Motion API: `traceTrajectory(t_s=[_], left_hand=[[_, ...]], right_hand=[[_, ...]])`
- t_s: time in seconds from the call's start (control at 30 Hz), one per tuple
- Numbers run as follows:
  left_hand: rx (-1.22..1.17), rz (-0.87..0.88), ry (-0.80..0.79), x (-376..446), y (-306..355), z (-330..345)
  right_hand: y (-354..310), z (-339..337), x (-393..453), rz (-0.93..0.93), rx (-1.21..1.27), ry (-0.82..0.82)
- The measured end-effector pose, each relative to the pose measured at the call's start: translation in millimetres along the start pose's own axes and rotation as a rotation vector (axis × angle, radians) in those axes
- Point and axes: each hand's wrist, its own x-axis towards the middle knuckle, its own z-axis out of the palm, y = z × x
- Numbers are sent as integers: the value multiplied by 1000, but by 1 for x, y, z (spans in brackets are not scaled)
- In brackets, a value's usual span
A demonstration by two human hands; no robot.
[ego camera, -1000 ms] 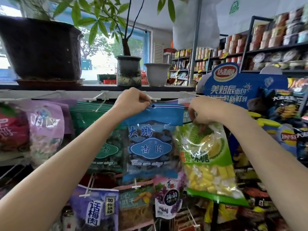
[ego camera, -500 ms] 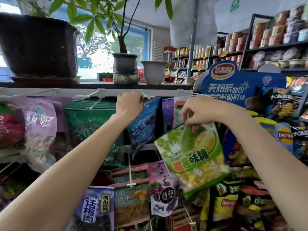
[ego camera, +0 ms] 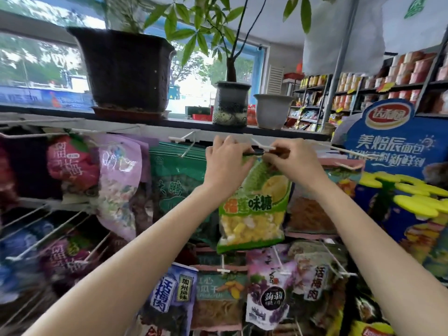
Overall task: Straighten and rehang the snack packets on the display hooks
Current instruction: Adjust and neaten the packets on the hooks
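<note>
Both hands are raised to the top row of the display rack, close together at one white hook (ego camera: 263, 147). Left hand (ego camera: 224, 166) grips the upper left corner of the green durian-candy packet (ego camera: 253, 209), fingers curled over its top edge. Right hand (ego camera: 292, 161) pinches the packet's upper right corner just beside the hook tip. Cannot tell whether the packet's hole is on the hook; the fingers hide it. The packet hangs upright below the hands, in front of a dark green packet (ego camera: 174, 180) on the left and an orange-filled packet (ego camera: 310, 209) on the right. Lower row beneath: a purple packet with a black round label (ego camera: 270, 294) and a blue-purple packet (ego camera: 172, 297), each on its own hook. Pink and lilac packets (ego camera: 97, 170) hang far left, blurred. Shelf (ego camera: 194, 124) above the rack carries a dark planter (ego camera: 123, 69), a grey potted plant (ego camera: 231, 103) and an empty grey pot (ego camera: 272, 110). A blue cardboard display stand (ego camera: 388, 146) stands at right.
</note>
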Motion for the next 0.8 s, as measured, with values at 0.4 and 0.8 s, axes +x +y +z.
traceTrajectory(t_s=[0.4,0.8], left_hand=[[-40,96,137,-8,-17,19],[-68,120,22,-131,-151,21]], right_hand=[[6,27,-10,14,47,362],[-41,156,-91,-134,120,-121]])
